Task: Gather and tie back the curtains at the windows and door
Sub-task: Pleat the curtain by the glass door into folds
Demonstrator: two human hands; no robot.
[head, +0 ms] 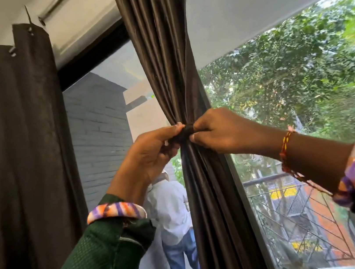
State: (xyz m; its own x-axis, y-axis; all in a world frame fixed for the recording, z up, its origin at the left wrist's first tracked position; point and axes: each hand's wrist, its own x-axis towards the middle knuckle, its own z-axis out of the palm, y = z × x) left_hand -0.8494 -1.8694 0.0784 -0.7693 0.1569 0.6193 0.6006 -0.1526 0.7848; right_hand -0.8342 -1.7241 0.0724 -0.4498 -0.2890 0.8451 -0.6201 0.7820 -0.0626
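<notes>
The curtain hangs upright at the window centre, gathered by a dark tie. The left hand at 9 o'clock and right hand at 3 o'clock both pinch it, equally near.

Both curtains are dark brown, the gathered curtain glossy, the side curtain matte; sleeves deep green with a mesh weave; bangles striped purple, orange and white; wrist thread red and yellow; brick wall grey
</notes>
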